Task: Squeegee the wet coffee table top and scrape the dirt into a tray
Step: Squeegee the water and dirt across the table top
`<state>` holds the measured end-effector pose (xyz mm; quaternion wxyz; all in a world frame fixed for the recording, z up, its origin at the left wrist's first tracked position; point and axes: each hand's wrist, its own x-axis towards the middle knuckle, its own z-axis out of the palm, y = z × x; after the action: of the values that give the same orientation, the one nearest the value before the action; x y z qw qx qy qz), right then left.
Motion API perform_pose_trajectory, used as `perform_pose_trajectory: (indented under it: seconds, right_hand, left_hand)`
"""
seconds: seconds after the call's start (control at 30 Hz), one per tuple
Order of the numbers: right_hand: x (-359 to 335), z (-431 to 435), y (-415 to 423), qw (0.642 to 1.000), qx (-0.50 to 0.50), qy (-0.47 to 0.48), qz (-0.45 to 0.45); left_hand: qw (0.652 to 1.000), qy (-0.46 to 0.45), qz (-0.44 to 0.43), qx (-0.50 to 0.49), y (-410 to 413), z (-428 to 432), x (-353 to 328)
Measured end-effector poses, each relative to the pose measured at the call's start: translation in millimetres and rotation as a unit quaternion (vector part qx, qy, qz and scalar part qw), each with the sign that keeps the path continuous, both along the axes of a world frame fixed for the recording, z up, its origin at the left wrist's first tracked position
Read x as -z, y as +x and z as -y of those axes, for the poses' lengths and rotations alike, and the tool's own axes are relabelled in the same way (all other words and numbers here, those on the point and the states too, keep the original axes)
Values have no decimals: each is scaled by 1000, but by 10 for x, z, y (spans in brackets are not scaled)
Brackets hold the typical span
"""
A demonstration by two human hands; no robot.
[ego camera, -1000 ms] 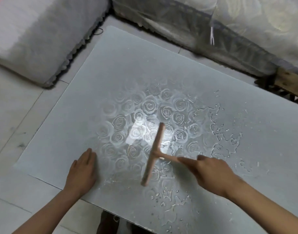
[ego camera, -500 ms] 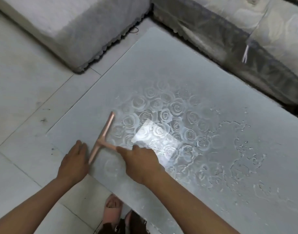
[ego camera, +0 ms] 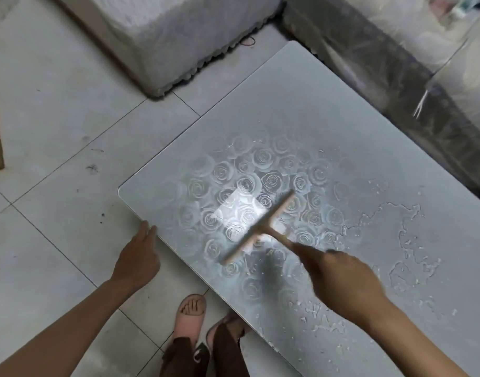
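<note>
Has swung the squeegee (ego camera: 257, 228) back from the left edge of the counter (ego camera: 301, 104) to the rose-patterned middle, slanted and blurred with motion; cannot tell whether touching the top or just above it. Grips its handle in the right hand (ego camera: 342, 278), fingers curled round the stick. Has slid the left hand (ego camera: 137, 257) off the top and now holds it over the floor (ego camera: 56, 227), fingers straight, tips seemingly touching the near left edge. Reads as the return between strokes: finished a pass at the left edge, about to begin another farther right. Has left the left part of the counter mostly smooth, with beads and ragged pools of water (ego camera: 407, 240) to the right and along the near edge, apart from the blade. Shows no tray anywhere, so likely nothing caught in one yet. Calls for setting the blade down beyond the pools, drawing left again, and getting a tray under the edge before the dirt goes over.
</note>
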<state>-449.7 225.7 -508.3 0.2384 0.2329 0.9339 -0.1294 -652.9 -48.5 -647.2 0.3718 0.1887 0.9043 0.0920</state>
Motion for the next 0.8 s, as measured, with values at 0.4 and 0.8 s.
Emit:
perform_pose_trajectory:
  seconds: [0.4,0.8]
  right_hand:
    - [664,763,-1131,994,-69,-86,-14]
    - [50,591,-387,999,-46,-19,7]
  left_hand:
    - [994,61,-50,-71,-208,249,15]
    - [998,53,-38,7,-171,201,-67]
